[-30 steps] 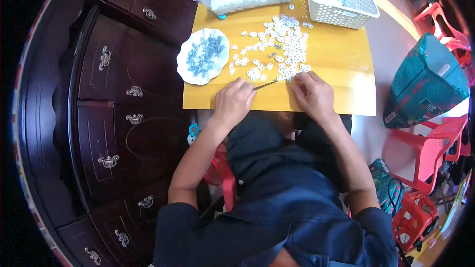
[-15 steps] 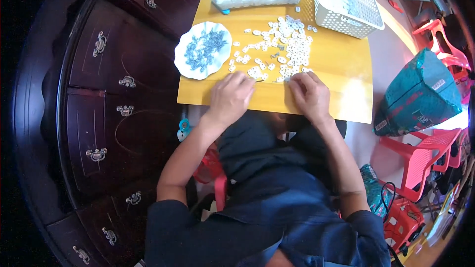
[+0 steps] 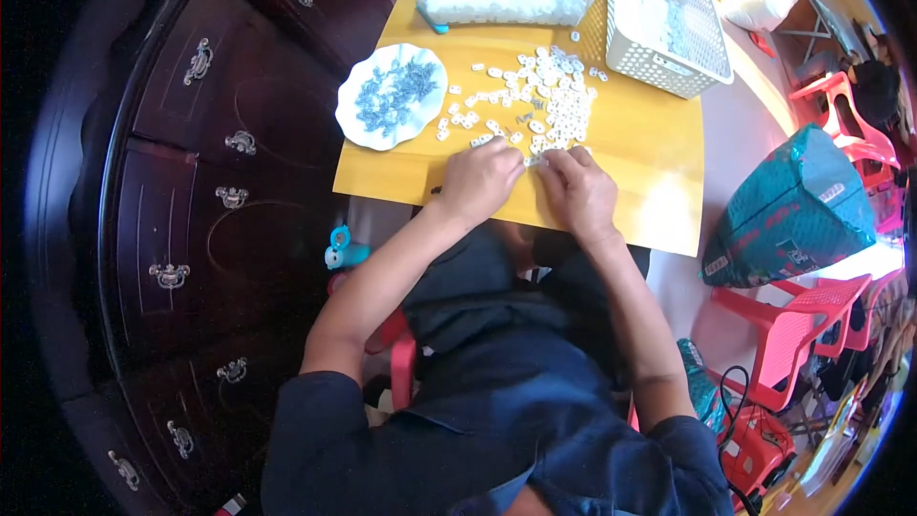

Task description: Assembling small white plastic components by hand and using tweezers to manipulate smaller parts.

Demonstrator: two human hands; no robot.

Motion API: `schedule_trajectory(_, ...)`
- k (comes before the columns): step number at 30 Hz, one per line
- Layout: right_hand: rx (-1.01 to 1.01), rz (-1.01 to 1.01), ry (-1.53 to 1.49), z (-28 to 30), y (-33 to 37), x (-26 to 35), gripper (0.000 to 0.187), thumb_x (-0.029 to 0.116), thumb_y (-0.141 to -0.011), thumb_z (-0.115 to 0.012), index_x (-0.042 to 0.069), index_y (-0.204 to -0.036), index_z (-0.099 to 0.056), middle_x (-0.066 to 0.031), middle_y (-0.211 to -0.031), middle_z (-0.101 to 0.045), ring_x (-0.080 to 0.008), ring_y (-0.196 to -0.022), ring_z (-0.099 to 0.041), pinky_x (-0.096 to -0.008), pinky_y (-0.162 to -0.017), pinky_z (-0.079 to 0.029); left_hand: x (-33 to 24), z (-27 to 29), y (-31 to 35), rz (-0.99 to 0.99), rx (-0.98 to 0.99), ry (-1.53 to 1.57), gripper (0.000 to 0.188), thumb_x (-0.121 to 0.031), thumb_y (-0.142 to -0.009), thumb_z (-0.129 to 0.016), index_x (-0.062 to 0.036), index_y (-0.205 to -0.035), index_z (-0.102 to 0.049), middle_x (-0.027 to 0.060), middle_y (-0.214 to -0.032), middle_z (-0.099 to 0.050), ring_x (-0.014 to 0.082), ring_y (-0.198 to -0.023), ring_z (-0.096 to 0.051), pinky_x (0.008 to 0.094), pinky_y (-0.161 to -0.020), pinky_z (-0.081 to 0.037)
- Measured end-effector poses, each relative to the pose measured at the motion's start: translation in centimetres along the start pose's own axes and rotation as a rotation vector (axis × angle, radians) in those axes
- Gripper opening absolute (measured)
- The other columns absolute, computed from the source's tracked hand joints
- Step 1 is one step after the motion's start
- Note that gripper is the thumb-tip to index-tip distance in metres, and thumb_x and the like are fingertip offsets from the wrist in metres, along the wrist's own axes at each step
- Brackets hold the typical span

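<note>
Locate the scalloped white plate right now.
Head view: the scalloped white plate sits at the left side of the yellow tabletop, left of the scattered small white pieces, up and left of the left hand.

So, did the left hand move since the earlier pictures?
Yes. Judged against the white plate, the left hand moved right, farther from it and closer to the right hand.

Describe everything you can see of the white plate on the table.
The white plate has a wavy, scalloped rim and a smooth look, perhaps ceramic or plastic. It sits upright at the left of the yellow tabletop, seeming to reach past its edge. Small dark grey pieces cover its middle. Neither the left hand nor the right hand touches it.
</note>
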State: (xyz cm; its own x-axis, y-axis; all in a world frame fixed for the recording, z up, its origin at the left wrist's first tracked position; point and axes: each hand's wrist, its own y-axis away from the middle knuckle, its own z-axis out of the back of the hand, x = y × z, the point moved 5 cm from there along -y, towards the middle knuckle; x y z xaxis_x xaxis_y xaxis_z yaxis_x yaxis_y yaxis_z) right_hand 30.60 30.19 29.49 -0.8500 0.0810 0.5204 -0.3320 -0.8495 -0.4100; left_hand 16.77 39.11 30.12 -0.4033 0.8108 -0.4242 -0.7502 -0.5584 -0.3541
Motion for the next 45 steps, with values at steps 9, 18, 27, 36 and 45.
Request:
schedule_trajectory(9, -0.013, 0.040, -0.101, 0.3, 0.2, -0.3, 0.013, 0.015, -0.086, -0.073, 0.008, -0.092, -0.065, -0.0112, -0.085, -0.066, -0.0312, -0.070, -0.067, -0.0387, -0.062, -0.054, -1.0, 0.1, 0.6, -0.023, -0.011, -0.100, 0.011, -0.013, -0.088, -0.067, -0.0051, -0.088, -0.059, 0.0128, -0.082, -0.063, 0.0343, -0.072, -0.066, 0.0456, -0.063, -0.054)
schedule_trajectory(18, 0.192, -0.226, -0.816, 1.0, 6.3, -0.2, 0.013, 0.012, -0.091, -0.072, 0.003, -0.092, -0.063, 0.0010, -0.076, -0.065, -0.0044, -0.063, -0.058, -0.0239, -0.056, -0.048, -6.9, 2.3, 6.2, 0.113, -0.149, 0.417, 0.008, -0.007, -0.087, -0.068, -0.0031, -0.086, -0.060, 0.0129, -0.076, -0.066, 0.0233, -0.065, -0.068, 0.0347, -0.060, -0.053)
schedule_trajectory(27, 0.415, -0.431, -1.243, 3.4, 14.4, 2.0, 0.016, 0.019, -0.100, -0.062, 0.003, -0.101, -0.067, 0.0003, -0.080, -0.067, -0.0060, -0.069, -0.058, -0.0211, -0.063, -0.046, -12.0, 2.2, 11.5, 0.086, -0.114, 0.497, 0.014, -0.002, -0.087, -0.066, -0.0002, -0.100, -0.059, 0.0124, -0.078, -0.068, 0.0198, -0.068, -0.070, 0.0324, -0.062, -0.054)
schedule_trajectory(36, 0.753, -0.436, -1.264, 1.3, 15.9, 0.9, 0.013, 0.023, -0.098, -0.065, 0.012, -0.094, -0.069, 0.0025, -0.084, -0.069, -0.0038, -0.069, -0.058, -0.0183, -0.062, -0.045, -13.0, 2.6, 13.0, 0.092, 0.095, 0.452, 0.030, -0.001, -0.086, -0.066, -0.0010, -0.112, -0.051, 0.0128, -0.077, -0.069, 0.0208, -0.069, -0.070, 0.0338, -0.066, -0.054)
schedule_trajectory(45, 0.700, -0.559, -1.445, 1.0, 15.8, 1.1, 0.015, 0.025, -0.099, -0.063, 0.013, -0.090, -0.066, 0.0066, -0.080, -0.063, -0.0024, -0.063, -0.055, -0.0170, -0.055, -0.042, -13.3, 2.3, 14.2, 0.096, -0.150, 0.467, 0.007, 0.000, -0.085, -0.071, 0.0006, -0.092, -0.070, 0.0117, -0.084, -0.072, 0.0175, -0.068, -0.071, 0.0286, -0.061, -0.054)
